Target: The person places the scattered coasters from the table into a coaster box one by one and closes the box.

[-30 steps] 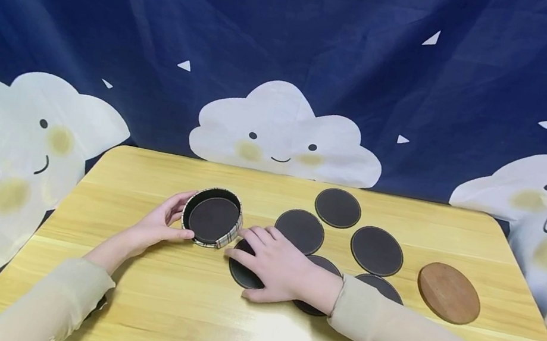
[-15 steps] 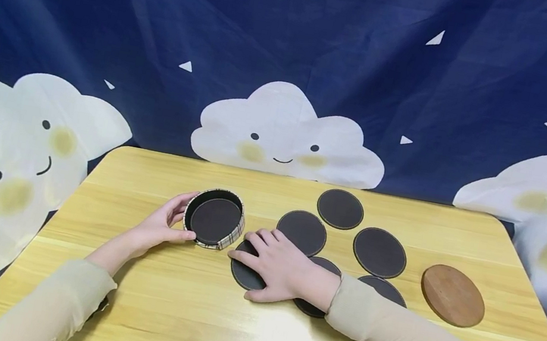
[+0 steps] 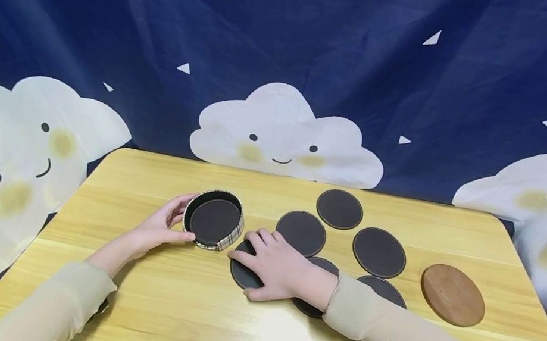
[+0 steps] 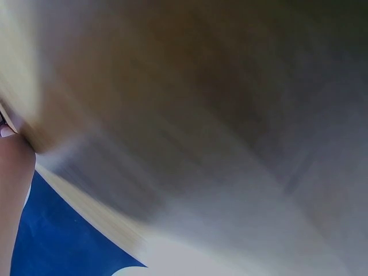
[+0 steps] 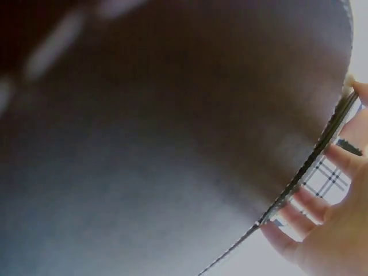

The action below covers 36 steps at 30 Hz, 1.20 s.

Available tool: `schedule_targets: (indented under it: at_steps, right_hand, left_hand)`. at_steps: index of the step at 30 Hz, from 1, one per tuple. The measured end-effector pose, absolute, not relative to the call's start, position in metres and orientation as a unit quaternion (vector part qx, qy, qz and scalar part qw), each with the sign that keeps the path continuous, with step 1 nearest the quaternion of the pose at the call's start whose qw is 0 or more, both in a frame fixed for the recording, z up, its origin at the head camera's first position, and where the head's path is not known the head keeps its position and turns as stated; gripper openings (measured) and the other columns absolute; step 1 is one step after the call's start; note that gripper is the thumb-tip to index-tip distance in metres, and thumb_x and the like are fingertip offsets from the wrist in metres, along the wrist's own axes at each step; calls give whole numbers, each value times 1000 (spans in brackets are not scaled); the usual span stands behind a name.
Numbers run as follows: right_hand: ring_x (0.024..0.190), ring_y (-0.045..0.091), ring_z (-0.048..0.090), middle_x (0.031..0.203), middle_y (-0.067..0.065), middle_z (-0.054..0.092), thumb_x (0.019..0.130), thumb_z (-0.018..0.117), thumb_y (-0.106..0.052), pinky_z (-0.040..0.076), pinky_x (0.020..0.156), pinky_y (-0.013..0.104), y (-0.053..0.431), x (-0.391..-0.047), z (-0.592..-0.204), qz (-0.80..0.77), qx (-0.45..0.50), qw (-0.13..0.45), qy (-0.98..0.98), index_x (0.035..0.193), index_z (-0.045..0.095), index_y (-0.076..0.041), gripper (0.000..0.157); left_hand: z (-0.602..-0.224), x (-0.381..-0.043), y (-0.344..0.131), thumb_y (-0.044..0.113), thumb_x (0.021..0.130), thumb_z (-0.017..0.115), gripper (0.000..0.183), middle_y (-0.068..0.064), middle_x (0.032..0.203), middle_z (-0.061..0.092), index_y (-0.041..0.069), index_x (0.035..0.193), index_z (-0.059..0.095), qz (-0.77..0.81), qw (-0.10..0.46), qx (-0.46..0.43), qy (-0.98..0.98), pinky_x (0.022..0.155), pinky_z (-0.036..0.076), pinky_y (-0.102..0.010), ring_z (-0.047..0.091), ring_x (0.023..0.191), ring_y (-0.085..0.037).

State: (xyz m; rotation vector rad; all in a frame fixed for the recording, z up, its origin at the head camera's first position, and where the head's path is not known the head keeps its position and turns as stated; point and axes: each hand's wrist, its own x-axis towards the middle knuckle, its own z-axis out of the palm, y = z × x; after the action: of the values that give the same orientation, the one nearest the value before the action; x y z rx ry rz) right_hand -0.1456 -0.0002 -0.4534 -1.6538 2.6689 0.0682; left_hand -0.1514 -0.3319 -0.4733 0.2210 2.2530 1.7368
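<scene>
My left hand [image 3: 158, 226] grips a low round box [image 3: 213, 218] by its left side, thumb at the near rim. The box has a plaid outer wall and a black inside, with a dark disc on its bottom. My right hand [image 3: 279, 268] lies over a round dark coaster [image 3: 241, 275] just right of the box. Its fingertips meet the coaster's edge in the right wrist view, where the dark coaster [image 5: 172, 144] fills most of the picture and the plaid wall [image 5: 328, 177] shows between the fingers. The left wrist view is mostly blurred.
More dark round coasters lie flat right of and behind the right hand, among them one coaster [image 3: 301, 232], another coaster [image 3: 340, 209] and a third coaster [image 3: 379, 251]. The right forearm partly covers some. A brown wooden disc [image 3: 452, 295] lies farther right on the wooden table [image 3: 174, 311].
Both hands, the box and the coasters keep their places on the table. Only a slight shift of the head view shows.
</scene>
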Motion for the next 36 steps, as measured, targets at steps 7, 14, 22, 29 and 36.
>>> schedule_targets:
  at_steps: [7,14,22,29,36]
  right_hand:
    - [121,26,50,134,9,54,85,69,-66,45,92,41,-3,-142,-451,14,-513,7,858,151,54,-30,77]
    - [118,25,48,133,9,53,81,70,-68,41,90,40,-4,-140,-449,21,-504,6,864,149,55,-30,79]
    - [123,26,47,135,10,53,79,72,-66,42,93,43,-5,-144,-439,15,-505,-11,863,146,56,-30,78]
    - [123,26,47,135,9,51,79,74,-63,44,94,44,-7,-151,-428,0,-501,-23,865,145,57,-28,77]
    - [122,25,47,136,10,52,79,73,-63,43,92,42,-6,-159,-411,-31,-490,-32,870,146,56,-29,77]
  left_hand:
    - [-475,-149,-331,2,88,84,97,-30,159,42,5,167,27,605,144,75,780,107,37,-2,52,128,5]
    - [-476,-149,-330,2,88,83,97,-31,158,42,4,167,27,608,142,79,777,106,38,-3,53,127,4]
    - [-475,-150,-332,2,89,83,97,-31,160,41,5,167,26,604,144,79,780,106,37,-3,53,126,5]
    - [-475,-152,-331,3,88,84,98,-29,163,39,5,167,26,606,145,79,779,107,35,-1,52,127,7]
    - [-475,-151,-330,3,88,84,98,-29,162,40,5,167,27,602,145,78,782,106,36,-2,52,126,7]
